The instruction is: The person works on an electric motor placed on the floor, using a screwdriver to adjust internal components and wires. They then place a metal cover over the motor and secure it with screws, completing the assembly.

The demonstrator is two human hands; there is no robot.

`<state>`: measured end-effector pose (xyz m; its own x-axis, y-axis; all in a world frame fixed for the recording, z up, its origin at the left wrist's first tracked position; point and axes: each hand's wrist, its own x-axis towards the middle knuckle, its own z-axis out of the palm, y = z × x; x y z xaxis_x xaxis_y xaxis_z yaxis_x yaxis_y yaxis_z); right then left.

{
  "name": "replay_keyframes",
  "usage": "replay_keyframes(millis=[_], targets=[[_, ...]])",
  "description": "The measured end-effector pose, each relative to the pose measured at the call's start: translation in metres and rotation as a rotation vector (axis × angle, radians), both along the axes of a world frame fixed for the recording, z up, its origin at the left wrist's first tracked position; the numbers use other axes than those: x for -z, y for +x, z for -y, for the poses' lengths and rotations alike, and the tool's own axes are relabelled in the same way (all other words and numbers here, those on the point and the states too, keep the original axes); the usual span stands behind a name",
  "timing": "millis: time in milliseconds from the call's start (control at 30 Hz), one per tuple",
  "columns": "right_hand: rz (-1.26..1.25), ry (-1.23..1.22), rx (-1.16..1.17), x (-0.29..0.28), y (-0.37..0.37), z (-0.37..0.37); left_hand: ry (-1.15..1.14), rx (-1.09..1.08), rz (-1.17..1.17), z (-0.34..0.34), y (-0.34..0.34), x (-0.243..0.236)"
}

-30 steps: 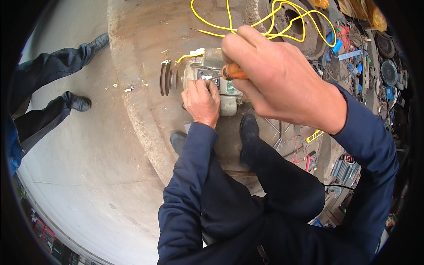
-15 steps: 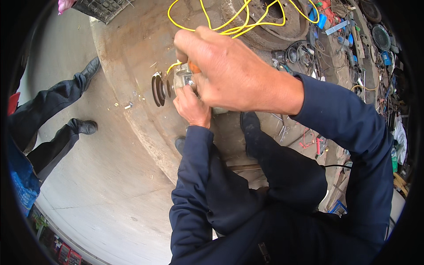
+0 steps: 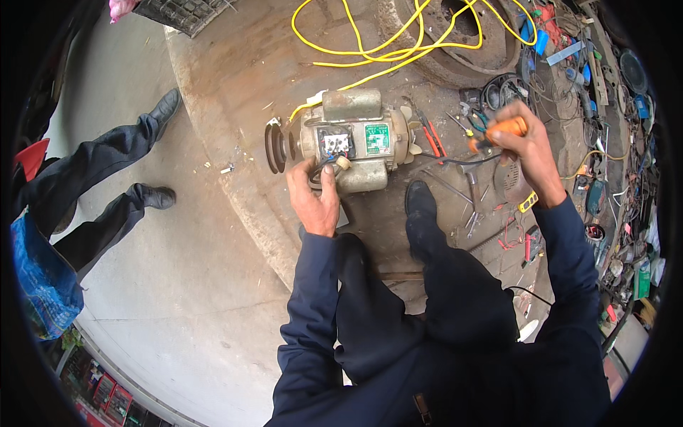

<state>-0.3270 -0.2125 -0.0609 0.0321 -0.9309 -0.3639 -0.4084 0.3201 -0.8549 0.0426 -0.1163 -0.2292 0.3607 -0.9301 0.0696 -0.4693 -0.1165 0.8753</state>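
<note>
While the right hand [image 3: 530, 148] grips an orange-handled tool [image 3: 508, 129] in closed fingers, well apart from the work, the left hand [image 3: 315, 204] is set at the near left side of an electric motor [image 3: 361, 142]. The left thumb and forefinger are bent and parted about dark wires [image 3: 318, 175] at the uncovered terminal box [image 3: 336, 141]; whether they pinch the wires is not determinable. The working end of the orange-handled tool is blurred.

The electric motor lies on a stained concrete slab [image 3: 242, 78], right of the slab's left edge and ahead of the person's boots [image 3: 421, 199]. A beige round cap [image 3: 343, 163] sits at the lower rim of the terminal box, just beside the left thumb. Right of that box, a green plate [image 3: 377, 139] is fixed to the casing. A grooved pulley [image 3: 274, 148] stands at the left end, a pale fan [image 3: 407, 135] at the right.

Pliers [image 3: 435, 140] with red handles lie just beyond the fan. A yellow cable [image 3: 407, 54] loops over the slab's far part and across a rusty wheel [image 3: 462, 71]. Mixed parts [image 3: 580, 107] crowd the slab's right side. Another person's legs [image 3: 107, 146] stand beyond its left edge.
</note>
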Motion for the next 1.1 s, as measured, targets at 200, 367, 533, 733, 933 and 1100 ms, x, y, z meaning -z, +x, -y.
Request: replay_keyframes(millis=[200,367,533,733,933,1100], targets=[[-0.374,0.543,0.444,0.156,-0.158,-0.138,0.271,0.137,-0.233,-0.021,0.039,0.013],[-1.000,0.081,-0.373,0.192,-0.140,-0.177,0.575,0.260,-0.266,-0.033,0.065,-0.005],[-0.195,-0.084,-0.195,0.145,0.019,-0.119,0.735,0.299,-0.485,-0.043,0.061,-0.037],[0.366,0.160,-0.413,0.101,0.135,-0.068,0.746,0.146,-0.864,-0.027,0.021,-0.110],[0.649,0.634,-0.768,0.081,0.111,-0.072,0.556,-0.099,-1.451,0.028,-0.013,-0.122],[-0.420,-0.143,-0.596,0.050,-0.001,0.007,0.563,-0.155,-1.488,0.059,-0.012,-0.106]])
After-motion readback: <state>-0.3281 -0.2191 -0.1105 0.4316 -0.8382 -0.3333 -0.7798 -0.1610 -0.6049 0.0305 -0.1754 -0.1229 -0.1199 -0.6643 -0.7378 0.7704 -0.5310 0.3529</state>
